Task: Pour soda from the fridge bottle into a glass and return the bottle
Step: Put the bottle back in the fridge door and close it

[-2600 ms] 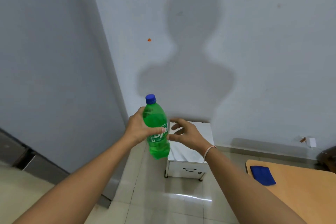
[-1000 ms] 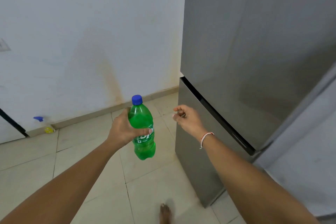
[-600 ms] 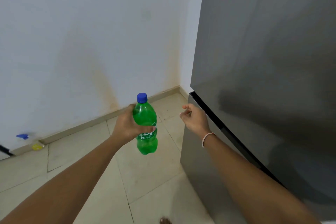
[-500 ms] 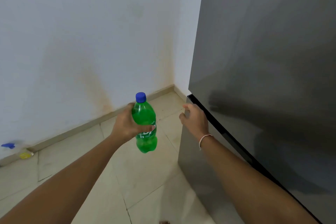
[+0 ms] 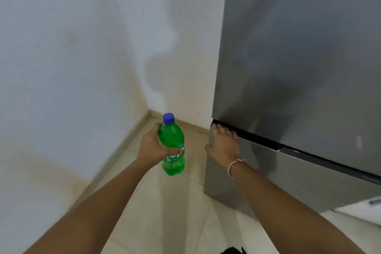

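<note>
My left hand (image 5: 153,146) holds a green soda bottle (image 5: 172,146) with a blue cap upright, in front of me above the floor. A grey two-door fridge (image 5: 299,57) fills the right side, and both doors look closed. My right hand (image 5: 223,142) lies on the top left corner of the lower door, its fingertips tucked into the dark gap between the two doors. No glass is in view.
A white wall corner (image 5: 148,47) with yellowish stains stands left of the fridge. Pale floor tiles (image 5: 169,212) run between the wall and the fridge. Something white (image 5: 362,210) shows at the lower right edge.
My view has turned from the wall towards the fridge and come closer. My right hand has reached forward from mid-air onto the corner of the lower door. The bottle stays in my left hand.
</note>
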